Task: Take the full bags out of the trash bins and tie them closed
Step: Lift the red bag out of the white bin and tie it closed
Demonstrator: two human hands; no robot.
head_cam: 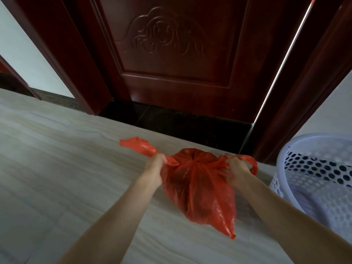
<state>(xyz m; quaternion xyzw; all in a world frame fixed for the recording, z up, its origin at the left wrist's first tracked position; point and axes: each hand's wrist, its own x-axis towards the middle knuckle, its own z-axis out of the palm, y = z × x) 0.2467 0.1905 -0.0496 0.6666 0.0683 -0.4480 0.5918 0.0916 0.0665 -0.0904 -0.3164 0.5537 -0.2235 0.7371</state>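
A red bag full of trash lies on the pale floor, in front of a dark wooden door. It is out of its bin. The white basket bin with holes stands just beside it on the right, and it looks empty from here.

The left hand is closed tight around one twisted ear of the bag. The loose end of that ear sticks out past the fist to the left. The right hand is closed around the other ear, and a red loop pokes out behind it. Both hands pull away from each other, one to each side.

Why hold it like this? I think the person is pulling a knot tight. The plastic bunches to one spot in the middle of the bag top, and lines in the plastic run out from it like a star. That is where the knot sits. Pulling both ears sideways squeezes the top shut so nothing falls out.

The bag rests on the floor so its weight does not drag on the hands
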